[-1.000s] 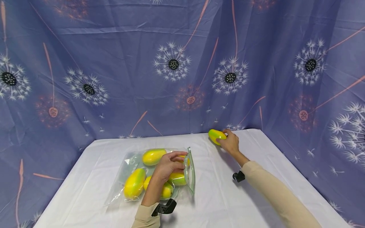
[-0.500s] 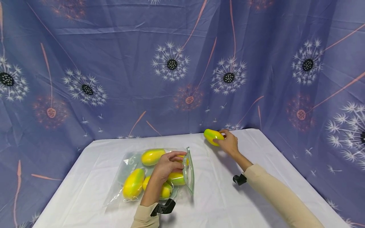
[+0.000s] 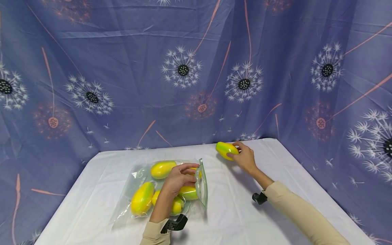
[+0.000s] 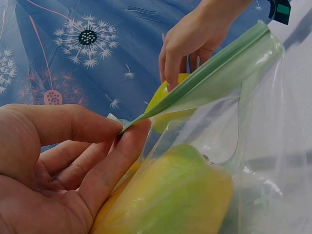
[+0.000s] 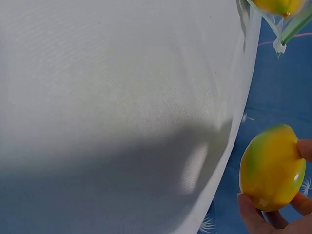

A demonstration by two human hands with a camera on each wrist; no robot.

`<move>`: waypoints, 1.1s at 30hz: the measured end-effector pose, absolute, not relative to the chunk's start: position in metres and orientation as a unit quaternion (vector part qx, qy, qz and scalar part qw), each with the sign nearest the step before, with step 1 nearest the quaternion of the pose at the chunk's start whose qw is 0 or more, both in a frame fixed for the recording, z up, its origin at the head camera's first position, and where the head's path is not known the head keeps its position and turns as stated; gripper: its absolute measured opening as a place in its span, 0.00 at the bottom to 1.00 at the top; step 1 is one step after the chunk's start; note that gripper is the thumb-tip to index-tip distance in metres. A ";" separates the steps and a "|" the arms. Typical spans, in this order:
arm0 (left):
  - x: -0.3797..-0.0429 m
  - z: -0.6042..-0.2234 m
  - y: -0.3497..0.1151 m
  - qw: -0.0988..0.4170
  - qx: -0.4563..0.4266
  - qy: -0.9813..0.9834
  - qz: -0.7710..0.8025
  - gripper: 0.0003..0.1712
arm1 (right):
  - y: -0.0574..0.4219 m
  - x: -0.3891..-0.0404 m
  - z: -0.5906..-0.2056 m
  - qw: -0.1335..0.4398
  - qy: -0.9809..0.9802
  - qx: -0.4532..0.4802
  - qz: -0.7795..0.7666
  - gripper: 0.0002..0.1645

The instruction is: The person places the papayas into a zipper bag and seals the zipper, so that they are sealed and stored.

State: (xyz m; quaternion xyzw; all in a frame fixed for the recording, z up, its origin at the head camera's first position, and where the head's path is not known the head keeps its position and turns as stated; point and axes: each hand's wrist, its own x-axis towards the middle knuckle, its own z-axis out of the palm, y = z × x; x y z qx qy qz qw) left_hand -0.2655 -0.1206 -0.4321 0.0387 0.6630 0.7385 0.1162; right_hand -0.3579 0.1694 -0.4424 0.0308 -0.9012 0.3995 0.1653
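A clear zip bag (image 3: 128,190) with a pale green zip strip (image 4: 214,68) lies at the left centre of the table, its mouth facing right and parted. Inside it are several glossy yellow-green papayas (image 3: 142,199). My left hand (image 3: 174,180) reaches over the bag and pinches the mouth's edge between thumb and finger, as the left wrist view shows. Farther back on the right, my right hand (image 3: 246,158) grips another papaya (image 3: 225,150) by one end, fingers and thumb around it. This fruit (image 5: 273,168) is held above the white cloth, apart from the bag.
A white cloth (image 3: 232,211) covers the table. Blue curtains (image 3: 137,78) with a dandelion print hang at the back and both sides. A black wrist camera (image 3: 174,224) sits on the left sleeve, another camera (image 3: 259,198) on the right.
My right hand has brought the papaya a little leftward and nearer, toward the bag's mouth. The left hand keeps its pinch on the bag. The head view has shifted slightly.
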 end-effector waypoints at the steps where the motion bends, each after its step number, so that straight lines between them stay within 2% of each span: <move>1: -0.266 -0.432 -0.121 0.115 0.038 0.664 0.738 0.32 | 0.169 -0.357 -0.442 0.171 -0.901 0.036 0.398 0.33; 7: -0.265 -0.432 -0.121 0.116 0.040 0.666 0.736 0.33 | 0.166 -0.353 -0.443 0.190 -0.901 0.064 0.384 0.32; 15: -0.266 -0.433 -0.121 0.119 0.038 0.664 0.737 0.33 | 0.163 -0.347 -0.441 0.177 -0.903 0.084 0.383 0.31; 33: -0.266 -0.433 -0.122 0.118 0.048 0.661 0.740 0.34 | 0.156 -0.318 -0.433 0.090 -0.910 0.141 0.379 0.30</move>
